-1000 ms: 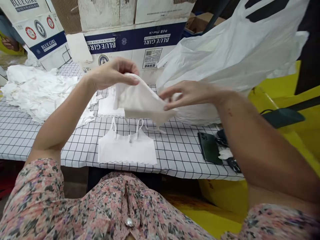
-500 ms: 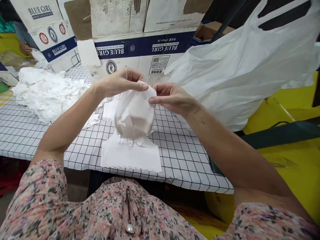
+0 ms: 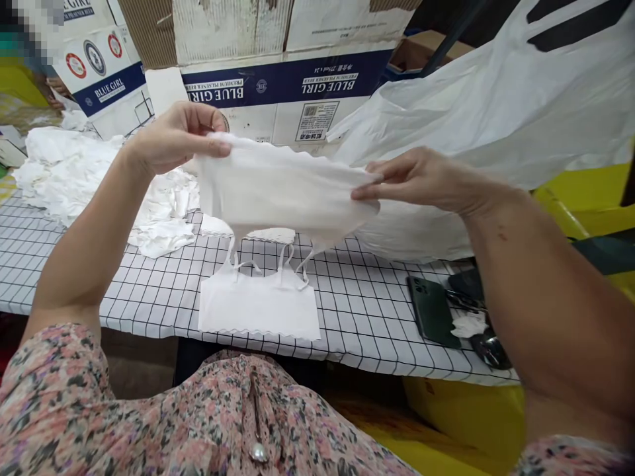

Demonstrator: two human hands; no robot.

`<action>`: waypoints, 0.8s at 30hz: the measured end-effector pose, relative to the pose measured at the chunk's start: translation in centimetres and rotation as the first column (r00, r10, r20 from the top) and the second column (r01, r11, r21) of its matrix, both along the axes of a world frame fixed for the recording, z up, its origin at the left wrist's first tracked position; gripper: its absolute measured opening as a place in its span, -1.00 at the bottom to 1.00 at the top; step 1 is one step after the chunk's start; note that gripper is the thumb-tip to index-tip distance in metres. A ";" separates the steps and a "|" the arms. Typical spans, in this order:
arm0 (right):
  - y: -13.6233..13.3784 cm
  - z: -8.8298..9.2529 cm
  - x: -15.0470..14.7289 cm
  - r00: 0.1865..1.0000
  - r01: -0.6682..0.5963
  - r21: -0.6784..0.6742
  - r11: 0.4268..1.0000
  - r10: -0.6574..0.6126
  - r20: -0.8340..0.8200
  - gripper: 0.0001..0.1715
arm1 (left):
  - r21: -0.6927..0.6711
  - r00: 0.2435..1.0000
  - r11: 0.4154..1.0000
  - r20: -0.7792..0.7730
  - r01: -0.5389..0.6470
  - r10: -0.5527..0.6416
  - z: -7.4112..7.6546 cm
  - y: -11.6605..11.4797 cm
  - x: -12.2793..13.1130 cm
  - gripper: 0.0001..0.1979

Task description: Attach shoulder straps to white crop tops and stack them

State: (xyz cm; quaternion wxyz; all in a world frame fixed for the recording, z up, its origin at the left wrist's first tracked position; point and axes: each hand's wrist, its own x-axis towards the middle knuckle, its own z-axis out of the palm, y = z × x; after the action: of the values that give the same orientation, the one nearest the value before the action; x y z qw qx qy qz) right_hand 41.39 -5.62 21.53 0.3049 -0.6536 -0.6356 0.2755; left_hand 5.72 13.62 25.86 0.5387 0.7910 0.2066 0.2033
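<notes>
Between my two hands a white camisole top [image 3: 282,188] is stretched wide above the table, its scalloped hem up and its thin straps dangling. My left hand [image 3: 181,135] pinches one upper corner between thumb and fingers. The opposite corner is pinched by my right hand [image 3: 411,178]. Beneath it a second white camisole top [image 3: 258,304] lies flat near the table's front edge, straps pointing away from me. Part of another white garment [image 3: 218,227] shows behind the straps.
A heap of white garments [image 3: 99,178] lies at the left. Beer cartons [image 3: 278,119] stand along the back. A big white plastic bag [image 3: 476,125] bulges at the right. A dark green phone [image 3: 431,311] and sunglasses [image 3: 491,347] rest on the checked tablecloth [image 3: 367,330].
My hands have moved apart, the left to the left and the right to the right. The bunched camisole top has been spread out wide between them.
</notes>
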 end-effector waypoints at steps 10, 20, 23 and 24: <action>-0.8 3.0 0.6 0.985 0.031 0.222 0.975 0.008 -0.175 -0.45 | 0.020 0.988 0.999 0.146 0.049 -0.051 -0.4 1.6 -2.9 -0.82; 1.2 0.6 0.9 0.988 0.042 0.207 0.977 -0.010 -0.155 -0.38 | -0.078 0.990 0.996 0.134 -0.042 0.052 -3.7 3.0 -4.0 -0.71; 2.6 -0.3 1.7 0.993 0.092 0.122 0.988 -0.082 -0.085 -0.35 | 0.007 0.999 1.000 0.037 -0.026 0.026 -4.3 4.1 -3.4 -0.72; 3.3 -0.6 1.8 0.994 0.111 0.077 0.991 -0.109 -0.027 -0.34 | 0.070 0.999 0.997 0.008 -0.034 0.033 -4.6 4.7 -2.9 -0.71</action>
State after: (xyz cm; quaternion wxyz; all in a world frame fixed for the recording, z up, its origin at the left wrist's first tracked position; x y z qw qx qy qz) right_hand 43.17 -2.37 20.92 0.3522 -0.6720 -0.6054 0.2407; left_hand 2.84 18.28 21.23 0.5080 0.8051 0.2106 0.2222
